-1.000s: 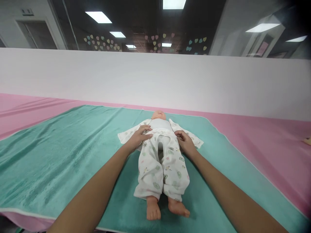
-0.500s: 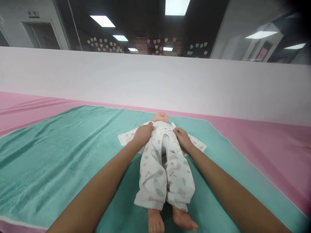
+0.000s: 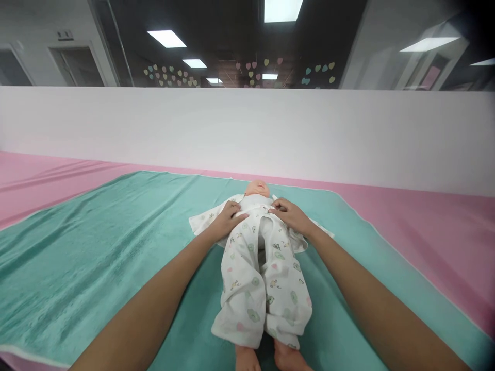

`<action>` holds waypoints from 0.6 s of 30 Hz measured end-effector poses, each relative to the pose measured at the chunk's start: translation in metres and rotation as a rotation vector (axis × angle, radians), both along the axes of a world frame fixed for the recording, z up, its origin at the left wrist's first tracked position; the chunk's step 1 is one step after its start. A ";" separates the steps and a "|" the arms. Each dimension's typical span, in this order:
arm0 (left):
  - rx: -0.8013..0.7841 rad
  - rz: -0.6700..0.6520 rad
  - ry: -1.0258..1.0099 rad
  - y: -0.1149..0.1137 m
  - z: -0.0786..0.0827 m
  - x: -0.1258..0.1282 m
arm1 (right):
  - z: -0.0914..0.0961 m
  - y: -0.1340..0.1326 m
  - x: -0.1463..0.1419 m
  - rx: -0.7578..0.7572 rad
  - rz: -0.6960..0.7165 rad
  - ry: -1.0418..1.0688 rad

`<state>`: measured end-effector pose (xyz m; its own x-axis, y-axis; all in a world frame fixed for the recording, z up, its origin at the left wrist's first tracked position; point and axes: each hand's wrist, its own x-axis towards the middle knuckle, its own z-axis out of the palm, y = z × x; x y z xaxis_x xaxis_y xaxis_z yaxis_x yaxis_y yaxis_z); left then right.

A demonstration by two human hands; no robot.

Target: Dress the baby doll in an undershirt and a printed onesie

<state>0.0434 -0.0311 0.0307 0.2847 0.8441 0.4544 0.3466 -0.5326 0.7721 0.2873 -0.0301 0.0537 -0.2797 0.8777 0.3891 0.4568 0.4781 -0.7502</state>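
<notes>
A baby doll (image 3: 257, 187) lies on its back, head away from me and bare feet towards me. It wears white printed trousers (image 3: 247, 288) with an open crotch, and a white printed top whose left-hand sleeve (image 3: 201, 220) spreads out to the side. At the left of the trousers' waist rests my left hand (image 3: 228, 219), its thumb on the cloth and spread from the fingers. My right hand (image 3: 290, 214) is at the waist's other side, fingers curled on the waistband cloth. Part of the top is hidden beneath my right forearm.
Under the doll lies a wrinkled teal blanket (image 3: 116, 247) over a pink cover (image 3: 425, 221). A low white wall (image 3: 247, 134) stands behind, with dark glass above it bearing heart-shaped stickers (image 3: 170, 74) and light reflections.
My left thumb has spread onto the front of the trousers, away from the fingers. My right hand has shifted slightly inward at the waist. The view has tilted a little.
</notes>
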 end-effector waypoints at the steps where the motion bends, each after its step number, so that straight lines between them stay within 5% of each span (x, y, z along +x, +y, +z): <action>1: 0.002 -0.006 0.011 0.000 0.000 0.001 | 0.006 0.000 -0.003 0.025 0.026 -0.043; 9: 0.055 -0.026 0.033 -0.001 -0.004 0.006 | 0.026 0.009 -0.052 0.096 0.144 -0.180; 18: -0.047 -0.041 0.000 -0.015 0.007 0.008 | 0.010 0.048 -0.056 -0.155 0.037 0.554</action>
<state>0.0516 -0.0463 0.0378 0.3196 0.8522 0.4142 0.3250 -0.5092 0.7969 0.2318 0.0175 0.0635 -0.1020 0.9298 0.3536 -0.0393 0.3514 -0.9354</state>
